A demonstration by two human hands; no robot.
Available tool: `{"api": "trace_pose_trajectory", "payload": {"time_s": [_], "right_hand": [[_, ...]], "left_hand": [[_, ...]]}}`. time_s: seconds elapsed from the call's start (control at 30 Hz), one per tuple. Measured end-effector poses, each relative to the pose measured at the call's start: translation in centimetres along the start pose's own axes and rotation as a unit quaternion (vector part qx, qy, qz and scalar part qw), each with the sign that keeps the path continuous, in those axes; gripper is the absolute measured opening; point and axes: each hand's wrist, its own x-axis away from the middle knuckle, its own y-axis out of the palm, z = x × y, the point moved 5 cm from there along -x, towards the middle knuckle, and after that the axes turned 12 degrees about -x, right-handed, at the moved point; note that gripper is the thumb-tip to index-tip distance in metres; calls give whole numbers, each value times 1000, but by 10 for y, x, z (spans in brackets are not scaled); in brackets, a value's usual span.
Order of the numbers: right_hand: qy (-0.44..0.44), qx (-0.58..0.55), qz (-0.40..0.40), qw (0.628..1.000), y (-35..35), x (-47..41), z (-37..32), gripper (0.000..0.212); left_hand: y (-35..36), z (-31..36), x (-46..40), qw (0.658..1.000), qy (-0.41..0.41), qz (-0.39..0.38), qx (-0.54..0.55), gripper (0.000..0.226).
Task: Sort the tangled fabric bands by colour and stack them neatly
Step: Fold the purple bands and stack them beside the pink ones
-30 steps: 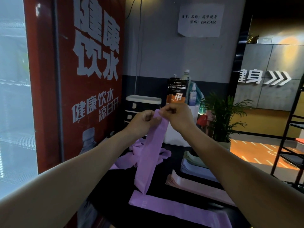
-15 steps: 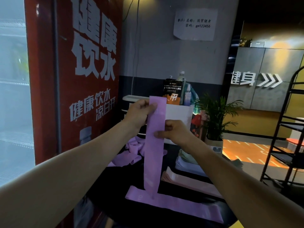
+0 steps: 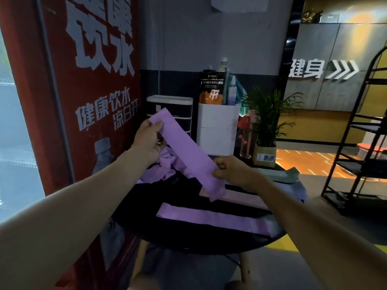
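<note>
Beyond the hands I see a white drawer unit [image 3: 170,114], a white box [image 3: 217,130] holding bottles, and a potted plant [image 3: 267,130]. Left stands a red drinks cooler [image 3: 83,91]; right, a black rack [image 3: 360,143].

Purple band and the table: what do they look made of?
Purple band: thin, matte, pliable sheet, fabric or latex-like; held taut between the left hand and right hand, and its free end curls limply. Table: dark, round, smooth top with a faint sheen, maybe plastic or painted wood; the legs look like pale wood.
</note>
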Motion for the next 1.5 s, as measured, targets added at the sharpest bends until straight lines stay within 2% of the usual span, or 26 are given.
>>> {"api": "trace_pose_trajectory", "payload": {"time_s": [0.17,0.27,0.37,0.53,0.63,0.7,0.8,0.93,1.07,1.13,1.23,1.37,1.5], "right_hand": [[25,-8,21,999,-6,25,31,30],[29,37,20,999,-9,39,44,25],[36,39,12,999,-14,54,53,36],[42,55,-38,997,-13,77,63,25],[74,28,-74,994,-9,89,71,17],[84,27,-84,993,-12,96,75,19],[72,-14,-22,997,-21,101,81,22],[84,-53,59,993,-26,104,90,21],[103,-36,45,993,-4,98,86,14],[107,-3,35,994,10,90,86,2],[142,58,35,988,30,77,90,17],[213,107,78,968,48,69,93,33],[241,156,100,953,60,70,87,39]], "left_hand": [[-21,-41,4,997,-60,53,-21,8],[-28,-61,12,996,-59,66,-30,18],[-39,-78,16,993,-69,82,-41,14],[-44,-93,27,992,-78,80,-55,17],[-44,-94,33,991,-77,96,-59,22],[-48,-92,35,989,-76,109,-57,26],[-53,-94,34,989,-93,105,-55,20],[-47,-101,41,987,-111,86,-82,36],[-42,-102,48,987,-110,74,-87,19],[-46,-104,48,985,-108,81,-111,22],[-53,-108,49,981,-108,81,-139,37],[-56,-112,53,980,-103,74,-155,39],[-61,-111,56,981,-98,70,-155,38]]}}
